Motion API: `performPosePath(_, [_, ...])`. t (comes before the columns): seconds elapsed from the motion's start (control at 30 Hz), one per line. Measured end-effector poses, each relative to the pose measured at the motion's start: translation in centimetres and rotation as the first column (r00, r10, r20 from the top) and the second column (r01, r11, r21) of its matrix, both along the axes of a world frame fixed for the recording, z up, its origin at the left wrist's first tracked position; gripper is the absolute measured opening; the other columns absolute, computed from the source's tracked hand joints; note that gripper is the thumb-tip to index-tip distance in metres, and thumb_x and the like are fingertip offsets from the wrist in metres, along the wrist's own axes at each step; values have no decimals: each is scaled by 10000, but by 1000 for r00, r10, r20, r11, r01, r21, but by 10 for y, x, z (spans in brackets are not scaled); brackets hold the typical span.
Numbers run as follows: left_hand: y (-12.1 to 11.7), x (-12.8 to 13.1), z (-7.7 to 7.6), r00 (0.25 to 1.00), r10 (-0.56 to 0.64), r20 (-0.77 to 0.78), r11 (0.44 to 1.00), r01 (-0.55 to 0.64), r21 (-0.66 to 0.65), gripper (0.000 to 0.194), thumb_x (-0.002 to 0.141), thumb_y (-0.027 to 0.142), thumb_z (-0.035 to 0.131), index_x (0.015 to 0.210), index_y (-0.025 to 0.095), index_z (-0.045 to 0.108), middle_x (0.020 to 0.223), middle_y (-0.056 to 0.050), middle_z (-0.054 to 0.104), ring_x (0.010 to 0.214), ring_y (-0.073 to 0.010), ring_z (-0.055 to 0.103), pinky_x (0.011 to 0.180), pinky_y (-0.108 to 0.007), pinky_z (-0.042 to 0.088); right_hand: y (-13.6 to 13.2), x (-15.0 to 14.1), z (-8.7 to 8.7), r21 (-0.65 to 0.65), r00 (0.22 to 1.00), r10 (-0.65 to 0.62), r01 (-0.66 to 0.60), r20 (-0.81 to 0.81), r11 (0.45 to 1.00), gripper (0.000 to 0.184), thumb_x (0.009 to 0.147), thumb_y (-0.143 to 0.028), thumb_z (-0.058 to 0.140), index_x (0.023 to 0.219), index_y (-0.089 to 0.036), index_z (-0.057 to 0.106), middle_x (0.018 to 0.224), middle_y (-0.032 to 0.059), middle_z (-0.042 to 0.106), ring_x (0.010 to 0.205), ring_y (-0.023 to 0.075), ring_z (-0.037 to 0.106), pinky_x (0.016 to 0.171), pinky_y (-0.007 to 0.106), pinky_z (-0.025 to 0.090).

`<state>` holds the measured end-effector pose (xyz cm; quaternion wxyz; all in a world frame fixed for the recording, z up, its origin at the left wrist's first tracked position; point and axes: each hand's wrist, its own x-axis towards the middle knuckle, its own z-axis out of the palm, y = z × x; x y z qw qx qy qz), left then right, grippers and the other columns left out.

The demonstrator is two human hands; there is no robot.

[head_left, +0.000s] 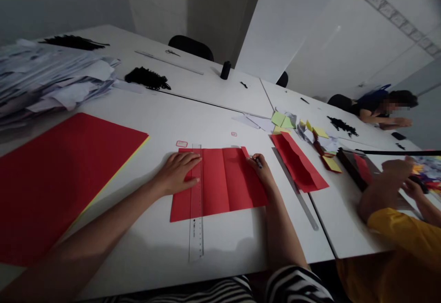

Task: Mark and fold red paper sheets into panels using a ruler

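One red sheet (215, 181), creased, apparently into panels.

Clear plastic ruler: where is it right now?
In the head view, the clear plastic ruler lies across the left side of the creased red paper, the left hand on it.

One head-worn camera looks forward and steeply down over both hands (181, 172).

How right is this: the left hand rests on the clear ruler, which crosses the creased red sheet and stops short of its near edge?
One part is wrong: the head view shows the clear ruler running past the near edge of the creased red sheet, over the table. The left hand does rest on it.
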<state>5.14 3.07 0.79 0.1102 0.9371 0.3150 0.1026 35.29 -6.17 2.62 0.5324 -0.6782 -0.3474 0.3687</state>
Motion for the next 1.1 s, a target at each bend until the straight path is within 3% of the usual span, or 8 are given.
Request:
performPosePath(0.43, [0,-1,2,1000,18,-11,1000,-19,-23,583,873,462,473,1414,253,411,1460,-56,443,1343,-280,362,1122,-477,196,-2,-4,8,-21,999,-13,14,43,1000,387,661,-489,695,815,-240,442,623,-84,400,547,107,342,514,232,266])
performPosePath(0.87, [1,-4,0,1000,16,-16,999,-16,-51,601,876,479,482,1435,273,398,1482,-46,423,1370,-292,340,1127,-488,207,-5,-7,14,-26,1000,8,-8,-8,1000,374,690,-509,697,832,-247,470,623,-81,443,550,111,386,516,233,289])
performPosePath(0.97, [0,-5,3,999,25,-45,997,-28,-65,615,884,480,464,1450,253,384,1500,-56,402,1381,-288,329,1127,-480,214,-10,-5,17,5,996,3,-3,-93,1000,358,720,-543,679,844,-246,521,650,-61,509,567,125,457,524,242,344])
performPosePath(1.1, [-1,-6,5,999,22,-25,997,-24,-76,621,881,500,472,1449,265,389,1497,-49,411,1375,-291,339,1115,-466,240,-9,-1,9,103,904,99,-61,-416,993,401,763,-621,619,897,-248,563,787,11,640,681,189,604,564,294,451])
